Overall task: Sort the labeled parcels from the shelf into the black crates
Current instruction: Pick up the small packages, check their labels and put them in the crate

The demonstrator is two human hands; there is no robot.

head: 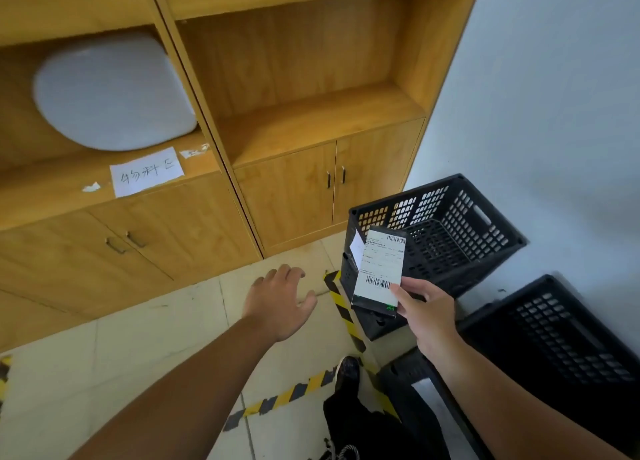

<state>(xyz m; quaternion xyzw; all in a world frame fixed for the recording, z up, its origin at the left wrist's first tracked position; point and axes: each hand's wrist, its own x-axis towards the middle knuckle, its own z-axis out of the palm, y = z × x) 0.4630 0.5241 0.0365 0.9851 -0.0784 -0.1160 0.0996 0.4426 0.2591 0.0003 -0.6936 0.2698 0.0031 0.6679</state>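
My right hand (427, 312) grips a small dark parcel (379, 269) by its lower right corner, its white barcoded label facing me. The parcel hangs over the near left edge of a black perforated crate (450, 231) that stands tilted by the wall. A second black crate (561, 335) sits lower right. My left hand (280, 302) hovers over the floor to the left of the parcel, fingers spread and holding nothing. A grey-white soft parcel (110, 92) lies in the left compartment of the wooden shelf (311, 127).
A handwritten paper label (147, 171) is stuck on the shelf edge under the soft parcel. The right shelf compartment holds nothing. Yellow-black tape (343, 307) marks the tiled floor. My shoe (347, 373) stands by the tape. A pale wall is at right.
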